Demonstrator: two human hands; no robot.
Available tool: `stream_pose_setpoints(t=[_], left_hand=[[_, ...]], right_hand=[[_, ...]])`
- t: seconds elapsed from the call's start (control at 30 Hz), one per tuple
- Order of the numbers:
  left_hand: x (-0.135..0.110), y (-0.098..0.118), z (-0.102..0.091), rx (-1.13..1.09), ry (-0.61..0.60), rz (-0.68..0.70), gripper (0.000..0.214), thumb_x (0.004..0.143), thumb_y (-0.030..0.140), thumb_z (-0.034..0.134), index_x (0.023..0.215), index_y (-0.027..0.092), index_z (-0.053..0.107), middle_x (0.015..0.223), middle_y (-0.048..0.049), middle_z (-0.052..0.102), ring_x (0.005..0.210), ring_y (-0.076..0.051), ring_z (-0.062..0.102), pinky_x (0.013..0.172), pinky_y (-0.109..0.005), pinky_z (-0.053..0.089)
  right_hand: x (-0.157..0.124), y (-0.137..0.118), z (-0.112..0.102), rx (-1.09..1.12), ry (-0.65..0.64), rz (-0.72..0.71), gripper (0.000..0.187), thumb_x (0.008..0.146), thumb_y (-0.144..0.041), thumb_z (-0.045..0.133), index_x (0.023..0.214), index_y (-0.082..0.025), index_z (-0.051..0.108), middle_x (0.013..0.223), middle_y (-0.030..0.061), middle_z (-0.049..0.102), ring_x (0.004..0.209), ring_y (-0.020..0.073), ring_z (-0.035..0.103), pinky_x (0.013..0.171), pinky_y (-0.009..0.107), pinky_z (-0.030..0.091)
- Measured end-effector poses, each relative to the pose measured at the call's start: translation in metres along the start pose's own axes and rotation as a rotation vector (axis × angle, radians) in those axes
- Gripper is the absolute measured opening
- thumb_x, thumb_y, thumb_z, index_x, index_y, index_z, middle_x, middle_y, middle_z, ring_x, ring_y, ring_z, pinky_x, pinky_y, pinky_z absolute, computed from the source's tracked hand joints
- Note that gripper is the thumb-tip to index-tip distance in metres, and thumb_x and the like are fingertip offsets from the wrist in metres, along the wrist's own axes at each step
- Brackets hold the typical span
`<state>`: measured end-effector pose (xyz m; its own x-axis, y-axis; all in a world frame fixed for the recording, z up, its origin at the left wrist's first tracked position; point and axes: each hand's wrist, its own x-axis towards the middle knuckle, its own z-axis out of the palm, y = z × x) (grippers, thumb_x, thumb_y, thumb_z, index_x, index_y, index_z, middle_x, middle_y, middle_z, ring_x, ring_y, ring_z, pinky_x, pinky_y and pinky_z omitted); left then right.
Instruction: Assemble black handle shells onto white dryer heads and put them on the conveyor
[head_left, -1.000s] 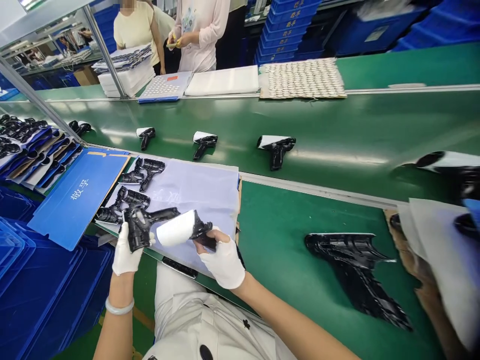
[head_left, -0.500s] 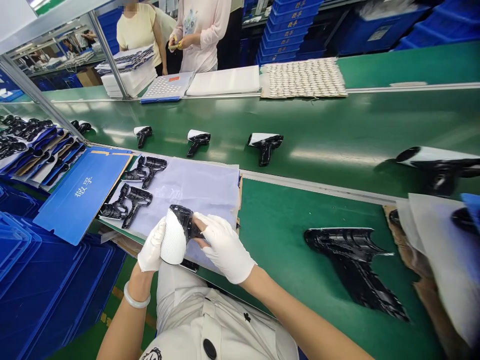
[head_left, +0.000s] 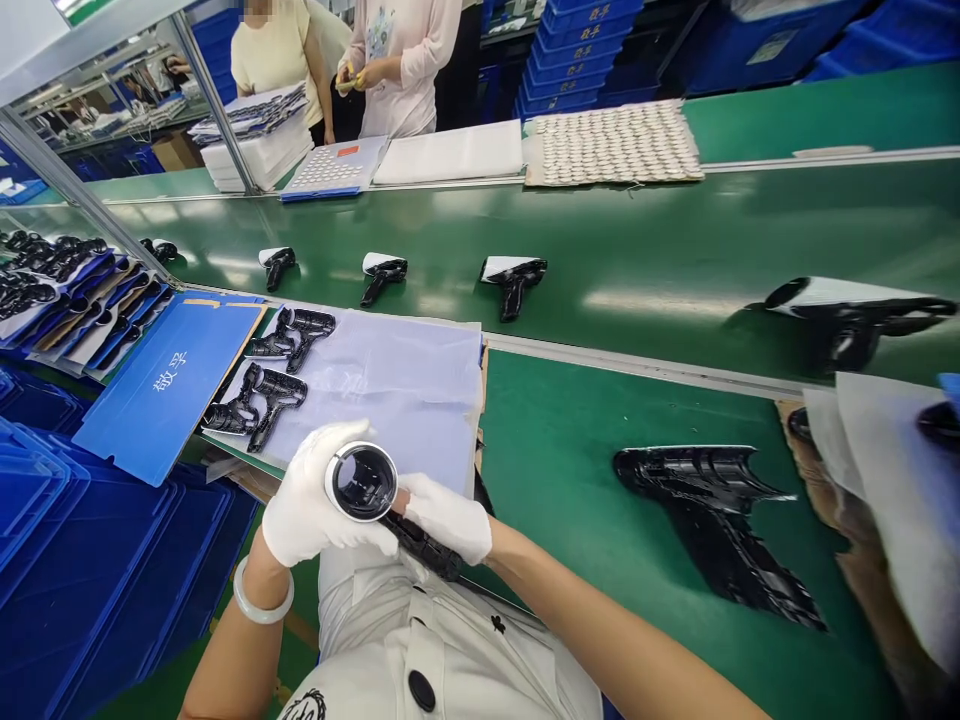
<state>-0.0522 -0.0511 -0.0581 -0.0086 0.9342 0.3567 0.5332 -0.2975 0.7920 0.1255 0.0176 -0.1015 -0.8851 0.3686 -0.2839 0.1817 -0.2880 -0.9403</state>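
I hold a glossy black hair dryer (head_left: 361, 482) close to my body, its round barrel end facing me and showing a white rim. My left hand (head_left: 315, 495), in a white glove, wraps the white-covered barrel. My right hand (head_left: 450, 518), also gloved, holds the black handle (head_left: 427, 548) below it. Just beyond my hands lies a pale translucent sheet (head_left: 390, 390) with two black dryer bodies (head_left: 259, 405) (head_left: 292, 335) on it.
A blue board (head_left: 169, 385) lies left of the sheet. A large black dryer body (head_left: 712, 520) rests on the green bench to my right. Several dryers (head_left: 382, 275) stand along the green belt (head_left: 637, 225). Beyond it, two people stand near trays. Blue crates (head_left: 112, 560) sit at lower left.
The dryer has turned so its round end now faces me. My left hand has moved around the barrel, and the handle has swung down toward my body.
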Motion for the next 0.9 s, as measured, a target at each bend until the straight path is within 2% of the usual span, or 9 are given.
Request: stream_pose_setpoints(t=[0.07, 0.13, 0.23, 0.33, 0.43, 0.53, 0.63, 0.77, 0.9], left_hand=[[0.003, 0.002, 0.000, 0.071, 0.035, 0.039, 0.082, 0.049, 0.063, 0.088, 0.114, 0.019, 0.064, 0.104, -0.0144, 0.073, 0.094, -0.034, 0.071, 0.089, -0.048, 0.056], [0.003, 0.001, 0.003, 0.097, 0.077, 0.046, 0.077, 0.047, 0.059, 0.091, 0.107, 0.019, 0.065, 0.096, -0.0117, 0.073, 0.085, -0.032, 0.072, 0.083, -0.046, 0.057], [0.001, 0.001, 0.008, -0.072, 0.128, 0.005, 0.074, 0.056, 0.055, 0.089, 0.116, 0.021, 0.060, 0.097, -0.0101, 0.072, 0.083, -0.028, 0.072, 0.078, -0.042, 0.058], [-0.001, 0.000, 0.011, -0.262, 0.203, 0.012, 0.073, 0.066, 0.046, 0.087, 0.127, 0.025, 0.053, 0.111, -0.0101, 0.070, 0.097, -0.026, 0.071, 0.088, -0.040, 0.057], [-0.003, -0.005, 0.012, -0.260, 0.268, 0.007, 0.071, 0.066, 0.035, 0.089, 0.127, 0.027, 0.054, 0.127, -0.0111, 0.064, 0.121, -0.029, 0.062, 0.104, -0.046, 0.048], [-0.005, -0.009, 0.013, -0.319, 0.267, -0.073, 0.069, 0.069, 0.042, 0.086, 0.129, 0.026, 0.055, 0.128, -0.0121, 0.063, 0.121, -0.030, 0.061, 0.104, -0.045, 0.049], [-0.007, -0.010, 0.016, -0.409, 0.281, -0.095, 0.063, 0.077, 0.051, 0.077, 0.130, 0.024, 0.056, 0.125, -0.0122, 0.064, 0.116, -0.028, 0.063, 0.100, -0.042, 0.051], [-0.005, -0.002, 0.020, -0.410, 0.328, -0.073, 0.056, 0.081, 0.053, 0.072, 0.126, 0.025, 0.057, 0.121, -0.0100, 0.066, 0.112, -0.026, 0.064, 0.096, -0.038, 0.053], [-0.003, 0.010, 0.025, -0.268, 0.384, -0.174, 0.061, 0.075, 0.049, 0.079, 0.126, 0.024, 0.056, 0.119, -0.0090, 0.064, 0.110, -0.026, 0.064, 0.094, -0.039, 0.054]], right_hand=[[-0.001, -0.001, 0.004, 0.128, -0.104, 0.100, 0.061, 0.083, -0.075, 0.053, 0.069, -0.016, 0.052, 0.055, -0.0001, 0.055, 0.044, 0.0099, 0.046, 0.043, 0.021, 0.038], [-0.002, -0.001, 0.005, 0.255, -0.169, 0.210, 0.061, 0.087, -0.073, 0.049, 0.073, -0.014, 0.057, 0.050, 0.0001, 0.055, 0.036, 0.0097, 0.045, 0.038, 0.021, 0.038], [-0.005, 0.000, 0.002, 0.456, -0.236, 0.351, 0.063, 0.095, -0.068, 0.034, 0.089, -0.012, 0.062, 0.050, 0.0018, 0.058, 0.032, 0.0110, 0.045, 0.033, 0.020, 0.035], [-0.015, -0.006, 0.004, 0.693, -0.249, 0.380, 0.065, 0.098, -0.065, 0.017, 0.089, -0.015, 0.057, 0.047, 0.0014, 0.057, 0.029, 0.0120, 0.041, 0.029, 0.020, 0.032], [-0.031, -0.020, 0.014, 0.847, -0.126, 0.236, 0.056, 0.094, -0.070, 0.023, 0.087, -0.020, 0.049, 0.045, -0.0033, 0.052, 0.029, 0.0118, 0.041, 0.034, 0.020, 0.034], [-0.044, -0.031, 0.024, 0.817, -0.062, 0.109, 0.054, 0.080, -0.075, 0.050, 0.086, -0.021, 0.046, 0.049, -0.0038, 0.054, 0.038, 0.0111, 0.047, 0.043, 0.020, 0.037], [-0.047, -0.034, 0.027, 0.722, -0.045, 0.072, 0.052, 0.069, -0.066, 0.068, 0.081, -0.019, 0.049, 0.055, -0.0029, 0.053, 0.048, 0.0112, 0.049, 0.050, 0.021, 0.039], [-0.039, -0.032, 0.027, 0.600, 0.016, -0.015, 0.049, 0.066, -0.062, 0.070, 0.072, -0.018, 0.050, 0.059, -0.0023, 0.047, 0.054, 0.0101, 0.042, 0.051, 0.022, 0.035], [-0.031, -0.028, 0.025, 0.379, 0.024, -0.087, 0.053, 0.063, -0.066, 0.071, 0.067, -0.019, 0.046, 0.063, -0.0021, 0.043, 0.059, 0.0098, 0.038, 0.052, 0.022, 0.034]])
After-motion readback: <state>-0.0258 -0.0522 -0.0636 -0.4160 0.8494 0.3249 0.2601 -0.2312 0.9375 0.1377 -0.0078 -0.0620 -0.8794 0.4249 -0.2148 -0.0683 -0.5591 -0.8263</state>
